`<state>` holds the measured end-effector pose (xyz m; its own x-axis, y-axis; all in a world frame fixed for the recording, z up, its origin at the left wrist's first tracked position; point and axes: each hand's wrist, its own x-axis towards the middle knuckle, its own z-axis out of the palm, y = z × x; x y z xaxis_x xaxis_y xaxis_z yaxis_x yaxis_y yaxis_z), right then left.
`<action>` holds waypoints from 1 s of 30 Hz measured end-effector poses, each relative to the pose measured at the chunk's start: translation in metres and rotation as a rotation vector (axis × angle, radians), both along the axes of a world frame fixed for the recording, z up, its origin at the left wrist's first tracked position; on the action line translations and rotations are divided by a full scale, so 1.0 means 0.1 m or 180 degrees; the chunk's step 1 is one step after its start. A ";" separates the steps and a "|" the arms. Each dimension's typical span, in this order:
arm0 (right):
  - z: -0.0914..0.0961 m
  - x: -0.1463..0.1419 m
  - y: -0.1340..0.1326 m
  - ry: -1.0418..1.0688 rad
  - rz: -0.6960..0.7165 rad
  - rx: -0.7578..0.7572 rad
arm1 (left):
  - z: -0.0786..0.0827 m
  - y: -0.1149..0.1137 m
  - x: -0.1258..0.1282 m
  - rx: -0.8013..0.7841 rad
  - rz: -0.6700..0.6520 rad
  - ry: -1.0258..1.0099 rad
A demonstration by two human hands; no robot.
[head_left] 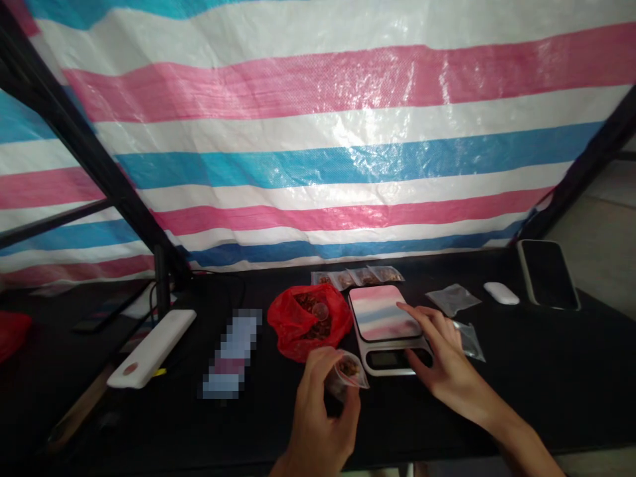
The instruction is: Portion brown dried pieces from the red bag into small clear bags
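Clearly, in the head view, your left grip is clamped on a small clear bag, its mouth open and brown bits inside. Your right grip has its fingers apart over the scale; whether they touch it cannot be told. Just beyond your left grip, a red bag sits open on the counter; farther beyond, filled packets lie in a row.

Kitchen scale: smooth, glossy, reflective top. Left of scale: red bag, thin crinkled plastic. Front-left of it: pouch, clear plastic. Beyond scale: striped tarp, shiny woven plastic. Under scale: table, matt.
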<state>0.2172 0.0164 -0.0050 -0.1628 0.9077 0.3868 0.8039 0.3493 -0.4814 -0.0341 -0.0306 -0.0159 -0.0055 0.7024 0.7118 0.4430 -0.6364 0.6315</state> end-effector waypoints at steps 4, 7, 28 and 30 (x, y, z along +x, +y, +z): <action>0.01 0.00 0.01 -0.0096 0.0087 -0.0088 | -0.02 -0.07 -0.02 0.0415 -0.0078 0.0136; 0.04 0.02 0.00 -0.0102 0.0152 -0.0168 | -0.04 -0.08 -0.03 0.0565 -0.0152 0.0123; 0.15 0.00 -0.09 0.0215 -0.0020 0.0020 | -0.02 -0.07 -0.23 0.0491 0.0119 0.0106; 0.14 0.00 -0.07 0.0257 -0.0062 0.0056 | -0.03 -0.08 -0.26 0.0488 0.0179 0.0134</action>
